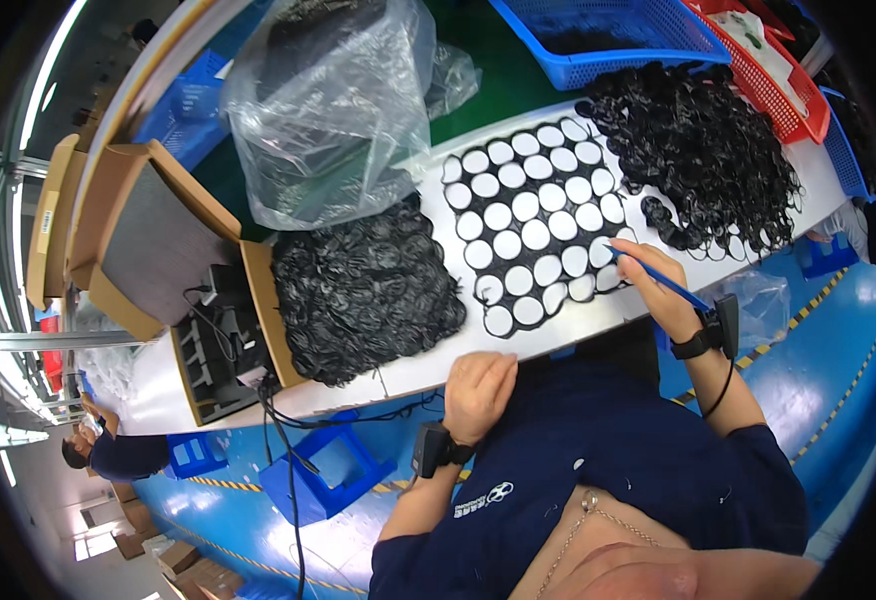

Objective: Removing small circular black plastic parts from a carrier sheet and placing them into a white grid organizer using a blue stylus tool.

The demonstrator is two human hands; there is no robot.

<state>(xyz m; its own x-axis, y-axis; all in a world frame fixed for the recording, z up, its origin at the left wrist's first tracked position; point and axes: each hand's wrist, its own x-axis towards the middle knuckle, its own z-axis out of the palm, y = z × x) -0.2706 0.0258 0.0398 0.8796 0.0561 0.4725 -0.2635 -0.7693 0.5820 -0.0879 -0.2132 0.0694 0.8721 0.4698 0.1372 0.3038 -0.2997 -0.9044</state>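
Observation:
My right hand (659,284) grips a slim blue pen-like tool (670,284) whose tip touches the sheet or hangs just above it. Under the tip lies a flat layer of black rings (506,246) in rows, white showing round inside each one. Closed with its fingers curled together, my left hand (480,392) rests at the table's near edge; I see nothing in it. A thick stack of black ring-shaped pieces (368,290) lies left of the layer. Another heap of loose black loops (703,160) is on the right, partly covering more rings.
The white table (413,375) carries a clear plastic bag (333,120) and an open cardboard box (173,240) with cables. Beyond are a blue basket (618,65) and a red basket (773,85). A blue stool (328,470) stands below; a person (128,452) sits far left.

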